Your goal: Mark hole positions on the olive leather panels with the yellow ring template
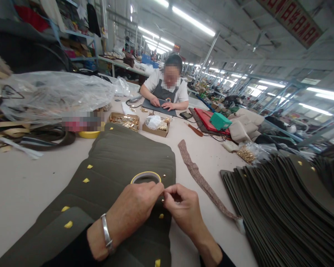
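My left hand (133, 204), with a silver bracelet at its wrist, is closed on a roll of yellow tape (146, 173). My right hand (183, 207) is closed in a pinch, fingertips meeting those of the left; what lies between them is too small to make out. Both hands are above overlapping dark olive panels (105, 189) spread on the table. Small yellow tape pieces (68, 224) stick to several panels. Tiny shiny metal studs (164, 175) show near the panels' right edge.
Across the table (200, 178) a co-worker (167, 85) bends over a dark panel. Boxes of gold metal parts (125, 121) stand at the back. A brown fabric strip (196, 174) lies to the right, beside a large stack of dark panels (278, 200). Clear plastic bags (58, 92) are piled at left.
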`<state>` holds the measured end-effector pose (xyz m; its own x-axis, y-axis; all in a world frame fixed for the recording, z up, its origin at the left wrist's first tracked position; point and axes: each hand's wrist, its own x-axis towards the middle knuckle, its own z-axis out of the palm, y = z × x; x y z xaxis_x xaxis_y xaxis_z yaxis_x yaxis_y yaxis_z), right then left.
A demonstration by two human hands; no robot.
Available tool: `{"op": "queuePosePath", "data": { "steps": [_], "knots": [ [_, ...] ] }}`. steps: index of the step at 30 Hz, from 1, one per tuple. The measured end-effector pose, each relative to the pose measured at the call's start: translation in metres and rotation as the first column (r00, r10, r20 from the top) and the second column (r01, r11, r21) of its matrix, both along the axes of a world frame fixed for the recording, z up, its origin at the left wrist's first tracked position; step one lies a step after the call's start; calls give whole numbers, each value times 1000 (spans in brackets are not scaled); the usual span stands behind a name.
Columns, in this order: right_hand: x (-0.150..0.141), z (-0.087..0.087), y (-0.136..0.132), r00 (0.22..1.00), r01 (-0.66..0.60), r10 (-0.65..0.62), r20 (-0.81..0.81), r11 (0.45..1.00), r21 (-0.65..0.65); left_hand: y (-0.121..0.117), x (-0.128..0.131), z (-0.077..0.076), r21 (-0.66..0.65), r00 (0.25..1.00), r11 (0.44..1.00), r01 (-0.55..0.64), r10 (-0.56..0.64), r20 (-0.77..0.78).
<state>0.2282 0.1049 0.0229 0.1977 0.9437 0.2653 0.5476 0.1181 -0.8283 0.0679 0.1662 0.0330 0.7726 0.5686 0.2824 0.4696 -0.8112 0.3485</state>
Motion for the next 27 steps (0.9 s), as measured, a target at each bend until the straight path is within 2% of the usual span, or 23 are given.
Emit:
{"op": "queuePosePath", "data": {
  "steps": [3, 5, 7, 9, 10, 15, 21, 27],
  "knots": [
    [3, -1, 4, 937, 14, -89, -339, 976, -220, -6, 2, 0, 107, 997, 994, 38, -45, 60],
    [11, -4, 7, 901, 14, -149, -408, 949, -316, -9, 4, 0, 122, 998, 991, 53, -57, 26],
    [19, -7, 8, 908, -39, -146, -393, 903, -427, -9, 5, 1, 80, 996, 997, 24, -17, -92],
    [26, -11, 6, 936, -113, -75, -344, 861, -497, -7, 6, 0, 34, 975, 999, -30, 37, -221],
    [28, -13, 5, 952, -134, -28, -304, 856, -499, -5, 6, -1, 23, 964, 999, -44, 49, -262],
    [28, -13, 0, 989, -142, 142, -31, 893, -427, 0, 3, -4, -13, 951, 999, -39, 33, -309],
    [20, -3, -4, 952, -180, 256, 170, 914, -364, -1, 2, -2, -43, 949, 998, -52, 36, -313],
    [12, -9, -9, 856, -139, 257, 449, 950, -279, -1, 2, -3, -64, 955, 996, -62, 40, -294]
  ]
}}
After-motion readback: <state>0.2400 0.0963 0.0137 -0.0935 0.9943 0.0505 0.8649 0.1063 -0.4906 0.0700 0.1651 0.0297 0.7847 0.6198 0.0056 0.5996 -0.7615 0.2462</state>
